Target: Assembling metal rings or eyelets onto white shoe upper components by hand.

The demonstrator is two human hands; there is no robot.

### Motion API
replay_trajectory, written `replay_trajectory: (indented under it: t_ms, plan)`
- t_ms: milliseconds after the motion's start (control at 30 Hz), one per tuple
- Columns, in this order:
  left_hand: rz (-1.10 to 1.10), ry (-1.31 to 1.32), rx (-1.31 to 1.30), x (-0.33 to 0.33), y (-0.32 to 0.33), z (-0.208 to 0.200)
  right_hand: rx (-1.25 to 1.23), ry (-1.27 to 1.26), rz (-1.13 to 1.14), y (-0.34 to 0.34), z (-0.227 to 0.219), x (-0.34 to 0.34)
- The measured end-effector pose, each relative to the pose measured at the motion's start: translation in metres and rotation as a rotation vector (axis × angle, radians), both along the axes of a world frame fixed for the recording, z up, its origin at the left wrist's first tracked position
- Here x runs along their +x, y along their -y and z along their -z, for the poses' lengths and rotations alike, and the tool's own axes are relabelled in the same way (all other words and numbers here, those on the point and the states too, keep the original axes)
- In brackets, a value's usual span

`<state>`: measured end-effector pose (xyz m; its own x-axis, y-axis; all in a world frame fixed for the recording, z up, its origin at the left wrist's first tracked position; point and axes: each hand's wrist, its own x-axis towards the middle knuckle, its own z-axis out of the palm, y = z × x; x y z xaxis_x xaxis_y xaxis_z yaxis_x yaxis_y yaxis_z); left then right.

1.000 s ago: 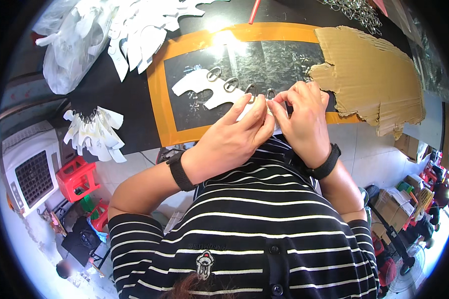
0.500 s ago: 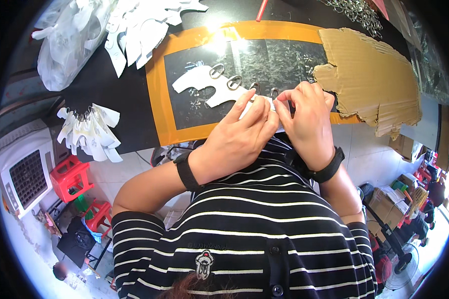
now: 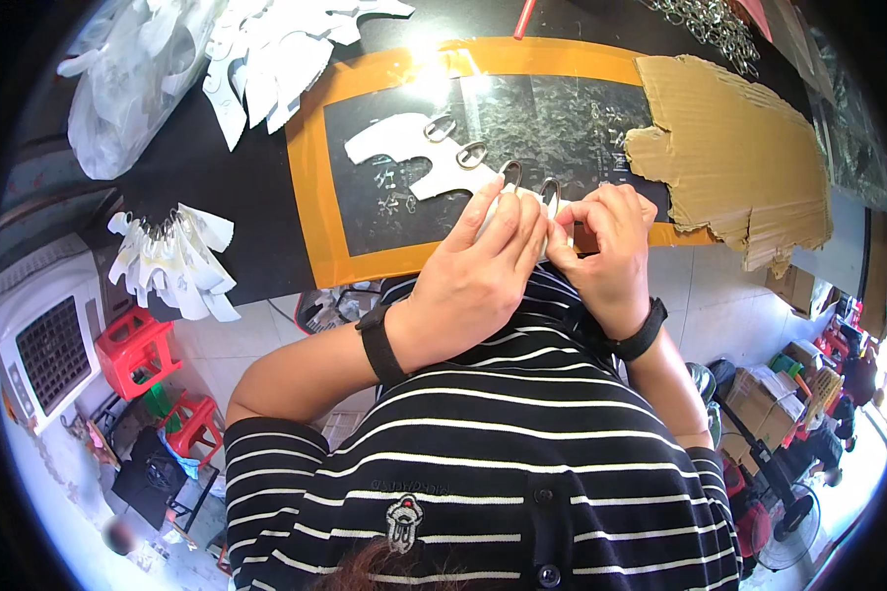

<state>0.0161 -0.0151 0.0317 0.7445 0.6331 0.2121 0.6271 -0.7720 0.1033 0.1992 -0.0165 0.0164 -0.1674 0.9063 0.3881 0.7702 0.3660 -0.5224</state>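
A white, curvy-edged flat piece [image 3: 450, 178] lies partly over the dark, tape-edged work surface [image 3: 365, 219]. Several oval metal rings [image 3: 471, 155] run in a row along its upper edge. My left hand [image 3: 476, 268] is closed over the piece's near right part, fingers together and pressing on it. Close beside it, my right hand [image 3: 606, 246] pinches the right end of the piece, thumb against fingers, next to the last ring [image 3: 551, 194]. The fingers hide that end, so how the last ring is joined cannot be seen.
Torn cardboard [image 3: 734, 158] lies to the right, with a heap of metal rings [image 3: 710, 30] behind it. White cut pieces [image 3: 276, 59] and a clear plastic bag [image 3: 133, 89] are piled far left. Ringed white pieces [image 3: 172, 258] hang bunched at the table's left edge. A red stick [image 3: 524, 18] lies behind.
The white piece and its rings have shifted slightly right, and the rings tilt differently. My right hand has lowered a little, and its fingers have curled in closer to my left hand.
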Motion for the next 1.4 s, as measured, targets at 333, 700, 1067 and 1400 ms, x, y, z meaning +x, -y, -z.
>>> replay_trajectory:
  t_ms: [333, 700, 1067, 1400]
  plan:
    - [0.029, -0.081, 0.048, 0.001, -0.003, -0.004, -0.293, -0.051, 0.121, -0.009, -0.017, 0.006]
    - [0.013, -0.050, 0.046, 0.005, -0.001, -0.001, -0.200, -0.010, 0.173, 0.004, -0.002, 0.000]
    - [0.048, -0.126, 0.064, 0.009, -0.004, -0.007, -0.234, -0.002, 0.215, 0.002, -0.004, 0.004]
    - [0.013, -0.130, 0.024, 0.013, -0.003, -0.009, -0.160, -0.084, 0.069, -0.002, -0.016, 0.027]
